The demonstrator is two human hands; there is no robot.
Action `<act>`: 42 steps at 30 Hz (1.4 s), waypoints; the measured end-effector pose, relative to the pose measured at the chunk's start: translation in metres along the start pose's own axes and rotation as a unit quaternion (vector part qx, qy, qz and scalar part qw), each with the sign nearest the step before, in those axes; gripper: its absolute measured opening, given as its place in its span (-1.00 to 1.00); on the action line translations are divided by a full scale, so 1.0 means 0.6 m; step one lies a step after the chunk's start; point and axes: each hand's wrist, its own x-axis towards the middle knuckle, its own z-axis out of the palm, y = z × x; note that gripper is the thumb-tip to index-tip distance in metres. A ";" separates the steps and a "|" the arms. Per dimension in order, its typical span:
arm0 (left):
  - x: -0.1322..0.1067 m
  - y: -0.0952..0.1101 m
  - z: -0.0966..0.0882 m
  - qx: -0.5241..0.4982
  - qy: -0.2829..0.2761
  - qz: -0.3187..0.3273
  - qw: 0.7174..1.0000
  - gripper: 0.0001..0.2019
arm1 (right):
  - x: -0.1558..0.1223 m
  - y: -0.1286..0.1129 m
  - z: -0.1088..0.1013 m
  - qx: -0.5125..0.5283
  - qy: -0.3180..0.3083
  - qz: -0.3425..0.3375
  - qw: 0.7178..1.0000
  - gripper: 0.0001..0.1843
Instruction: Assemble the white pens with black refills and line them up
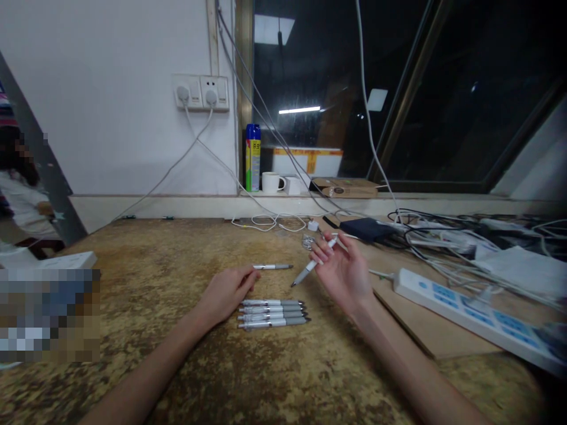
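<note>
My right hand (343,271) is raised over the table with its palm turned up. Its fingers are closed around a white and grey pen (310,267) that slants with its dark tip down to the left. My left hand (228,292) rests on the worn tabletop. Its thumb and fingers are together at the left end of another pen (272,267), which points right. Several matching pens (273,313) lie side by side in a row just in front of that hand, tips to the right. Small clear pieces (307,241) sit behind my right hand.
To the right, a white power strip (478,319) lies on a brown board (436,330), with tangled cables and a dark flat box (367,229) behind. A spray can (253,158) and a white mug (271,182) stand on the sill. A person (24,189) is at far left.
</note>
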 end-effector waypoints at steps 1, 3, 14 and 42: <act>0.000 0.000 0.000 0.001 -0.001 -0.001 1.000 -0.59 | 0.000 0.000 0.000 0.000 0.002 0.000 1.000 -0.80; 0.001 0.001 -0.001 0.003 -0.004 -0.004 1.000 -0.60 | 0.001 0.000 0.000 -0.001 0.005 0.001 1.000 -0.84; 0.000 0.004 -0.002 0.011 -0.005 -0.003 1.000 -0.60 | 0.004 0.003 -0.003 -0.009 -0.004 -0.001 1.000 -0.85; 0.002 -0.002 0.000 -0.012 0.014 0.022 1.000 -0.57 | 0.017 -0.005 -0.027 -0.005 -0.020 -0.024 1.000 -0.87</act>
